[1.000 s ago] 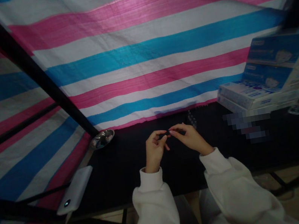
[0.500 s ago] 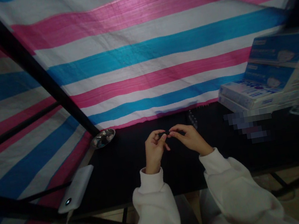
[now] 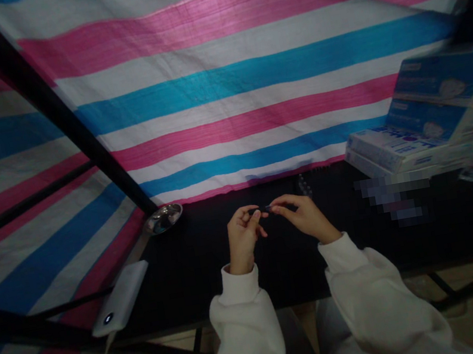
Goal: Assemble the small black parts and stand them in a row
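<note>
My left hand (image 3: 244,231) and my right hand (image 3: 301,216) are raised over the black table, fingertips close together. Between them is a small, thin dark piece (image 3: 265,208), its near end pinched in the left thumb and fingers and its other end at the right thumb and forefinger. It is too small and dim for me to make out its kind. Both hands are closed in a pinch. Just beyond the right hand, a strip of small clear beads or blisters (image 3: 304,185) lies on the table, partly hidden.
On the black table (image 3: 182,283), a shiny metal bowl (image 3: 164,219) sits at the back left. A white power bank (image 3: 121,298) with a cable lies on the left edge. Blue and white boxes (image 3: 429,108) are stacked at the right, beside a small clear container (image 3: 471,171). Striped sheeting hangs behind.
My right hand has shifted slightly right, away from the left, and more of the dark piece shows between the fingertips. My left hand has barely moved.
</note>
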A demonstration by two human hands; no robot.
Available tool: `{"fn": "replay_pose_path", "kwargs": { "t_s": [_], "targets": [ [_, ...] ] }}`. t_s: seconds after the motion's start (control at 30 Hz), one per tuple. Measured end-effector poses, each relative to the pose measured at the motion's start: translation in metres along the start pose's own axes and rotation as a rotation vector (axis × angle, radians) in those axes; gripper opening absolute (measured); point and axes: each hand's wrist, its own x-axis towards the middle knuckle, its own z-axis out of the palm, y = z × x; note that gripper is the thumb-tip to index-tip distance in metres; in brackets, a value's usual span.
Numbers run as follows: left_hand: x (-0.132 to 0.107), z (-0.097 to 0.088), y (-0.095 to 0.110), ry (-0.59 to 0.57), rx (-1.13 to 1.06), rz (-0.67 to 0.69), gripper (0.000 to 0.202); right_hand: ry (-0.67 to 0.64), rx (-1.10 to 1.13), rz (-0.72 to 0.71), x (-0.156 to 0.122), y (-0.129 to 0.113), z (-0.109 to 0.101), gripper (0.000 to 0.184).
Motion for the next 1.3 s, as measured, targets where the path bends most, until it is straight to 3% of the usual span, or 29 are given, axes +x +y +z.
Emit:
{"fn": "replay_pose_path", "kwargs": {
  "t_s": [0.57,0.9,1.07,1.3],
  "targets": [
    [0.003,-0.005,-0.005,0.036,0.047,0.020,0.035,-0.058,0.062,0.062,-0.001,0.008,0.000,0.024],
    [0.003,-0.005,-0.008,0.052,0.067,0.030,0.036,-0.091,-0.146,-0.022,-0.001,0.007,-0.002,0.016],
    [0.004,-0.009,-0.010,0.156,0.060,0.027,0.037,0.002,-0.258,0.000,-0.002,0.020,-0.011,0.017],
    [0.010,-0.007,-0.024,0.130,0.167,0.006,0.036,0.185,-0.402,0.116,-0.007,0.045,-0.044,0.020]
  ]
}}
